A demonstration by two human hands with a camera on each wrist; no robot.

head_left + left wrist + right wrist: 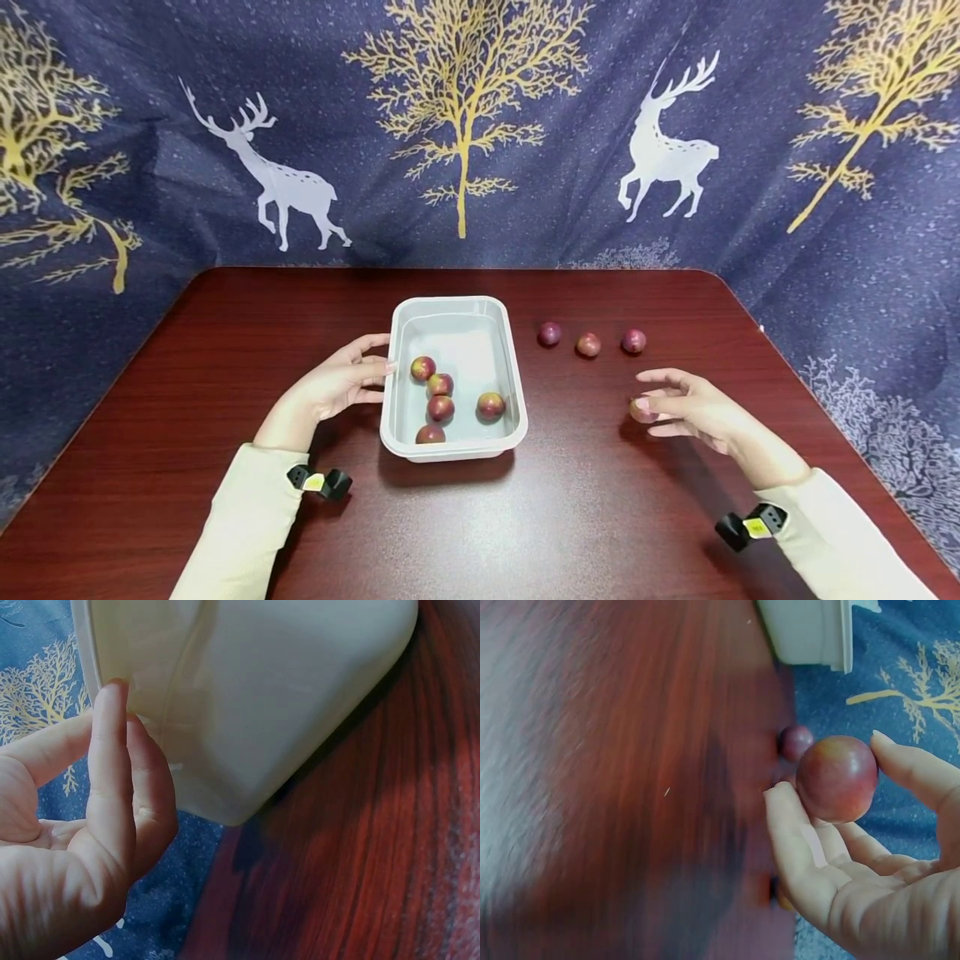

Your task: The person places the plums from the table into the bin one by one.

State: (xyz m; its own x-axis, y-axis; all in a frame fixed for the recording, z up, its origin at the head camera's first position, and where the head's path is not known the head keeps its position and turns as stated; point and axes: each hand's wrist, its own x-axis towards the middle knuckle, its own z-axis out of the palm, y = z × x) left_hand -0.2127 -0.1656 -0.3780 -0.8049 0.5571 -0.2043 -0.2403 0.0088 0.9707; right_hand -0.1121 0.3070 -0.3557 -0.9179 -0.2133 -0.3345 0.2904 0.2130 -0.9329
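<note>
In the head view, a white container (pixel 459 448) was set on a dark red table (pixel 480 533), and its left rim was gripped between the thumb and fingers of the left hand (pixel 337 379). Five fruits (pixel 491 406) were contained in it, four strung along its left side and one lying apart near its right wall. Well to the right of the container, a round reddish fruit (pixel 640 414) was pinched by the right hand (pixel 693 410). Beyond that hand, three loose fruits (pixel 588 345) were spread in a row on the table. A blue cloth (pixel 540 221) was hung behind.

In the left wrist view, the container's outer wall was shown, its edge touched by the fingertips.

In the right wrist view, the reddish fruit was grasped between thumb and fingertips; a loose fruit was seen behind it, and a container corner above.
</note>
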